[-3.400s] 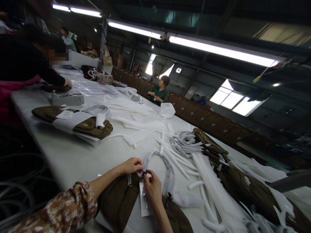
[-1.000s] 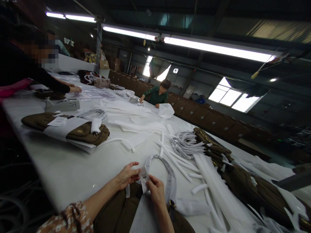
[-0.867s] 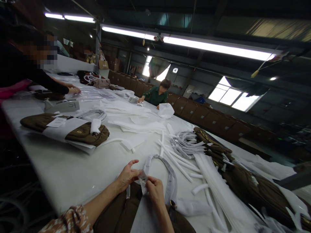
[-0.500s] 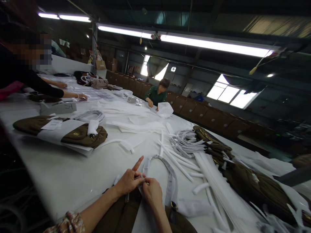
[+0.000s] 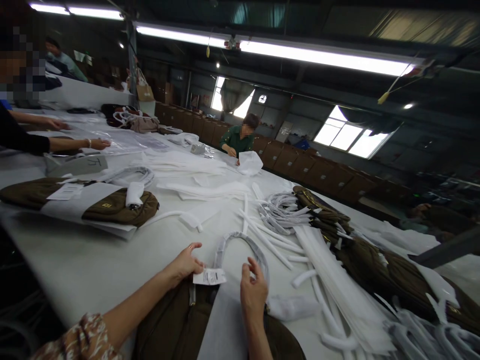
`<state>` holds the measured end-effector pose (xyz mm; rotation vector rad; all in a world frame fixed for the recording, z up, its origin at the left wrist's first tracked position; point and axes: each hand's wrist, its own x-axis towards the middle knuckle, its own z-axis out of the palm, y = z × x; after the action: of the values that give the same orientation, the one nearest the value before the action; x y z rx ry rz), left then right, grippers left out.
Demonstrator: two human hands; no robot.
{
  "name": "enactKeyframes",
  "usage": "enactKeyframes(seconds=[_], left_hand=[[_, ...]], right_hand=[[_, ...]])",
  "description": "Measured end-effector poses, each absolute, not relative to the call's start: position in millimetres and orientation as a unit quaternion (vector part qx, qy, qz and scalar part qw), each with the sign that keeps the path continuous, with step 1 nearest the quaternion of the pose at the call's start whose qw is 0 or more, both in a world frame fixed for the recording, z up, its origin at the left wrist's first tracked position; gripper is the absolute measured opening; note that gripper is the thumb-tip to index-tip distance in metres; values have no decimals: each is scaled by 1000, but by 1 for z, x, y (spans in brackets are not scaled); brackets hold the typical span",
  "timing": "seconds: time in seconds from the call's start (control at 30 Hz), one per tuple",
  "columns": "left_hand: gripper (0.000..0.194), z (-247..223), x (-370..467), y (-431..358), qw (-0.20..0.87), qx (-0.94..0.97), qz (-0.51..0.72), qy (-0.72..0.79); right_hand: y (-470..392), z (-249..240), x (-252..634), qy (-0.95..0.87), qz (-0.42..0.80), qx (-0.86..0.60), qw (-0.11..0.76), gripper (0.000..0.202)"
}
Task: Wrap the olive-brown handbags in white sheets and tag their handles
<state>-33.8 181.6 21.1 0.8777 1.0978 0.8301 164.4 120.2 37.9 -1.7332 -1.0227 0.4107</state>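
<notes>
Pinching the white tag (image 5: 210, 276) between thumb and fingers, our left hand (image 5: 189, 265) is nearly closed above the near olive bag (image 5: 172, 320); our right hand (image 5: 254, 290) is empty, fingers loosely curled. Beyond lie white tubes (image 5: 270, 243), with another olive bag (image 5: 120, 205) farther left.

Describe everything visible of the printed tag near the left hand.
The white tag is small, roughly rectangular, apparently paper or card. Dark print faces up, too small to read. It extends sideways above the olive-brown bag, its left end in the left hand; the right hand is apart.
</notes>
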Motion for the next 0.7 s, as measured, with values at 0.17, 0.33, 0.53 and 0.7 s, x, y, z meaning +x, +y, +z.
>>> enactKeyframes(seconds=[0.17,0.33,0.53,0.7], left_hand=[[88,50,-70,166,691,375,362,500],[54,53,-86,105,719,307,356,512],[33,34,-86,59,634,403,253,610],[50,49,-91,79,484,554,185,652]], right_hand=[[87,68,204,-381,191,-742,517,63],[28,60,252,-404,132,-815,394,66],[-21,22,297,-414,208,-850,250,84],[-27,18,308,-413,284,-826,258,70]])
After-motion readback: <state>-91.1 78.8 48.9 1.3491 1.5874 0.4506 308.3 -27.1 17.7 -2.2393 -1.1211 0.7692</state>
